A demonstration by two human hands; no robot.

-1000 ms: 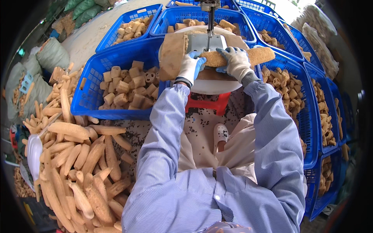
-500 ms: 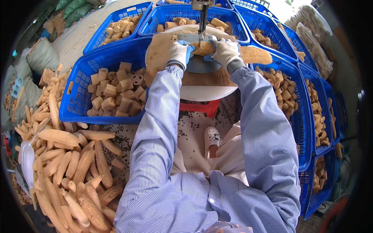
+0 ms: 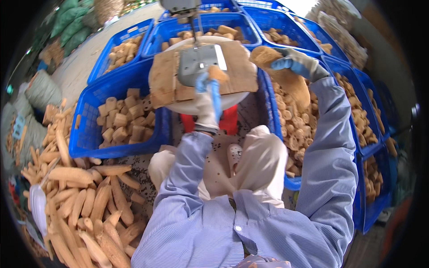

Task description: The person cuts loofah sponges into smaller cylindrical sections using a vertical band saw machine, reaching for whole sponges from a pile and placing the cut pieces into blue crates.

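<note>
A short cut piece of loofah sits at the fingertips of my left hand, low over the near edge of the metal plate. That hand, in a white and blue glove, is somewhat blurred. Off to the right, my gloved right hand grips a long tan loofah, lifted above a blue crate of cut pieces. Behind the plate, a machine head carries a thin upright rod and blade. Brown cardboard covers the round white table around the plate.
Left of the table, a blue crate holds short loofah chunks. A heap of whole loofahs lies at lower left. More filled crates stand behind and right, including a crate by my right knee. Green sacks lie far left.
Both hands were together at the blade on one loofah. Now my right hand has swung right with the long loofah, while my left has drawn nearer me with a short piece.
</note>
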